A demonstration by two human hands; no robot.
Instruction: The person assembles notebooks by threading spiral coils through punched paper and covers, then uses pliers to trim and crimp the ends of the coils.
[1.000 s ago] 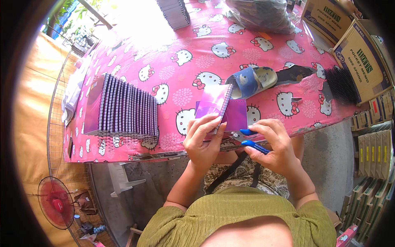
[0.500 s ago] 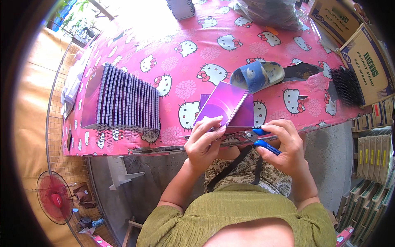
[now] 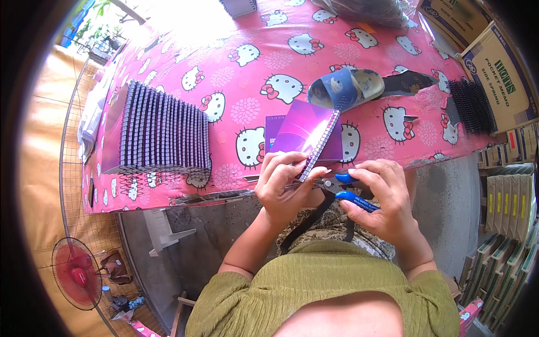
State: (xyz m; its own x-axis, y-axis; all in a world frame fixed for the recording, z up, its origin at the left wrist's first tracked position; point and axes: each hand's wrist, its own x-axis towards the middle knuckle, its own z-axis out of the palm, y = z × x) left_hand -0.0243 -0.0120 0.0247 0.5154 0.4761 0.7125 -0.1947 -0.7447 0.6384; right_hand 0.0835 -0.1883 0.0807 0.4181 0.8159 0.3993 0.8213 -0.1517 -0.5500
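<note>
A purple spiral notebook [image 3: 306,132] is tilted up near the table's front edge, its wire coil facing right. My left hand [image 3: 283,182] grips it by the lower end, fingers wrapped round its near corner. In my right hand [image 3: 382,196] is a pair of blue-handled wire cutters [image 3: 351,196], handles apart. Their jaws reach toward the bottom end of the coil; whether they touch it is hidden by my left fingers. Beneath the raised notebook lies another purple notebook [image 3: 335,149], flat on the table.
A tall stack of spiral notebooks [image 3: 163,129] stands at left on the pink patterned tablecloth [image 3: 247,115]. Beyond the notebook lies a blue slipper [image 3: 342,90]. Black wire coils [image 3: 471,106] and cardboard boxes [image 3: 499,78] are at right. A red fan [image 3: 77,274] stands lower left.
The held notebook has turned more upright, its coil end now lower and nearer my left thumb. My right hand has brought the cutters left, toward the coil's end.
</note>
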